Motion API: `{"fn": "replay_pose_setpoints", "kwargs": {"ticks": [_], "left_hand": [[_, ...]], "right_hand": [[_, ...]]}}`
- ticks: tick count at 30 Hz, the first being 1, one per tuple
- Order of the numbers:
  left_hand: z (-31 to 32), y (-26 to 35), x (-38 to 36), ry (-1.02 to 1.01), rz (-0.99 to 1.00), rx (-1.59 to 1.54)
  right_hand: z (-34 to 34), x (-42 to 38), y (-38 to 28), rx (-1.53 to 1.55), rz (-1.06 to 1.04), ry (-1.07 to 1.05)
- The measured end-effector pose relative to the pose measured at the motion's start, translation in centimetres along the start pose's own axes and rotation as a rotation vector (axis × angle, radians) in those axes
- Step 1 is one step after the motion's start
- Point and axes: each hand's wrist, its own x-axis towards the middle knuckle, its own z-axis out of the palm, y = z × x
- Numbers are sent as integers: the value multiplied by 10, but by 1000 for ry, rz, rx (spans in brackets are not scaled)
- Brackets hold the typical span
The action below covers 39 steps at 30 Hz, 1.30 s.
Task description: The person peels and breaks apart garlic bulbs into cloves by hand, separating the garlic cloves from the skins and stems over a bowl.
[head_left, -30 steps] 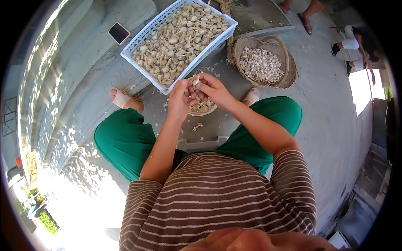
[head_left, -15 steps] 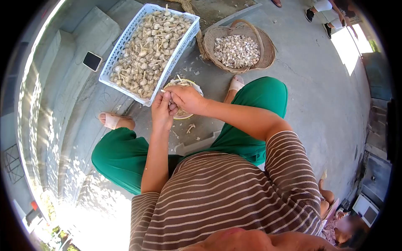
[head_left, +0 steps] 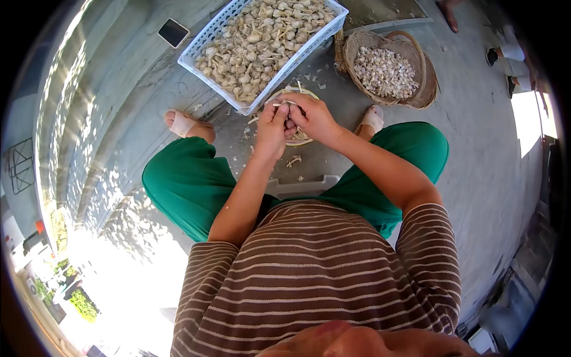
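Note:
My left hand (head_left: 272,132) and my right hand (head_left: 314,121) meet in front of me, fingers closed together on a garlic bulb. Most of the bulb is hidden by the fingers; a pale piece of its stem (head_left: 285,103) pokes out at the top. Beneath the hands is a round, yellow-rimmed container (head_left: 304,142), partly covered, with stems and peelings in it. Just beyond the hands a pale blue plastic crate (head_left: 221,90) is heaped with whole garlic bulbs (head_left: 262,50).
To the right stands a wicker basket (head_left: 429,89) with a handle, holding garlic cloves (head_left: 386,71). A phone (head_left: 173,33) lies left of the crate. Peel scraps (head_left: 294,161) litter the concrete floor between my sandalled feet. Other people's feet (head_left: 447,16) show at upper right.
The view has swung, so the crate, basket and hands now appear further right. Both hands stay together over the container, and the stem piece now lies more across the fingertips.

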Motion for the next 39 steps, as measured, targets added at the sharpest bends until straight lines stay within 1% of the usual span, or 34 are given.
{"fn": "replay_pose_setpoints", "kwargs": {"ticks": [1, 3, 7, 9, 10, 12, 13, 15, 16, 18, 19, 21, 22, 24, 28, 30, 31, 33, 37, 39], "left_hand": [[-1, -1, 0, 4, 5, -3], [-2, -3, -2, -38, 43, -38], [-1, 1, -3, 4, 28, -64], [0, 3, -4, 6, 29, -137], [0, 4, -4, 7, 28, -135], [1, 7, -3, 0, -7, -199], [1, 8, -3, 2, -8, -199], [1, 8, -2, -45, -25, -261], [1, 9, -2, -44, -26, -261], [2, 8, 0, -47, -41, -299], [2, 8, 1, -48, -44, -299], [0, 8, 2, 40, -45, -295], [-3, 7, 3, 41, -45, -295], [-11, 4, 7, -9, -28, -263], [-21, 0, 10, -11, -18, -229], [-22, 2, 11, 20, -32, -239], [-19, 2, 11, 21, -30, -239], [-9, 4, 11, 167, 13, -89], [-3, 9, 6, 144, -13, -53], [-1, 11, 4, 82, -65, -54]], "right_hand": [[0, 1, 0, 1, -4, -6], [0, 0, 1, -13, -75, 17], [-1, 2, 4, 25, -41, -4], [-3, 2, 5, 244, 165, -93], [-2, 2, 5, 246, 165, -92], [-2, 3, 2, 538, 232, -76], [-3, 4, 0, 539, 233, -77], [-9, 8, -5, 853, 451, -90], [-12, 9, -8, 853, 453, -91], [-17, 9, -10, 952, 593, -96], [-18, 8, -2, 951, 594, -94], [-16, 8, 13, 1159, 521, -173], [-16, 7, 14, 1159, 522, -174], [-16, 8, 13, 1043, 544, -161], [-14, 10, 12, 984, 571, -144], [-12, 9, 15, 909, 502, -179], [-10, 9, 17, 909, 500, -180], [-9, 10, 19, 864, 517, -185], [-11, 8, 19, 785, 540, -140], [-14, 9, 20, 751, 500, -237]]}}
